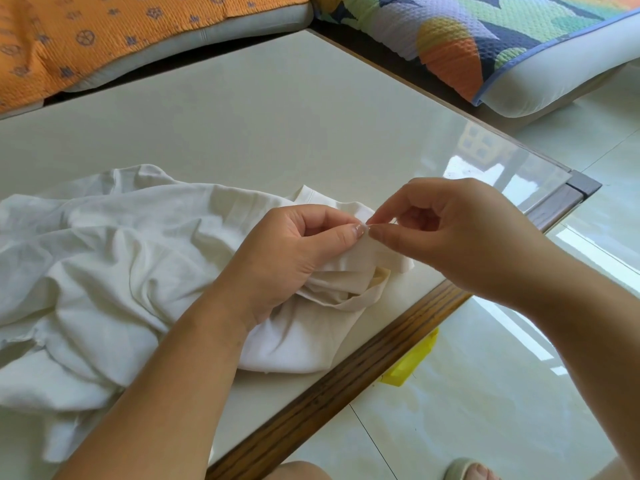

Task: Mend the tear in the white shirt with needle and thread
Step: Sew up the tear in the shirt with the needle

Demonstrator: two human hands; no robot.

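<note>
Head view: the crumpled white cotton shirt (104, 244) is lying on the pale glossy table (277, 116). The left hand (294, 251) is gripping a raised fold, the right hand (460, 237) pinching what seems a thin metal needle (381, 223) beside it. Keeping that fold taut should be helping small, even stitches.

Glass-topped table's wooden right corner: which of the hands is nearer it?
Right. The right hand is left of the wooden corner; the left hand grips the crumpled white shirt farther left.
</note>
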